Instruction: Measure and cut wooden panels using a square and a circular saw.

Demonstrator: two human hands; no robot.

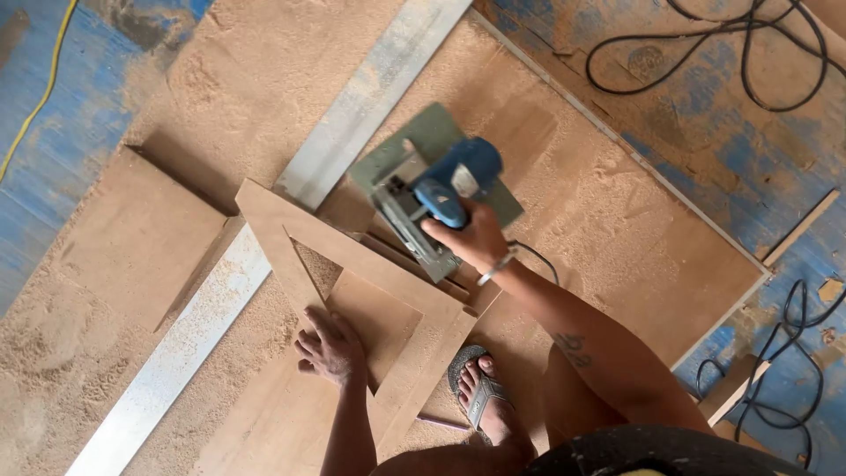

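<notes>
Beneath you is a blue-painted floor [70, 132], worn and strewn with sawdust. A large brown board [617, 229] lies flat on it, black cables [749, 62] coil at the upper right, and a yellow cord [40, 97] crosses the upper left.

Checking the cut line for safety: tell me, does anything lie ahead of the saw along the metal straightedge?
Nothing visible blocks it. The blue circular saw, held by the right hand, sits beside the metal straightedge; only sawdust-covered board lies ahead. The left hand presses the wooden triangle frame, off to the side.
</notes>
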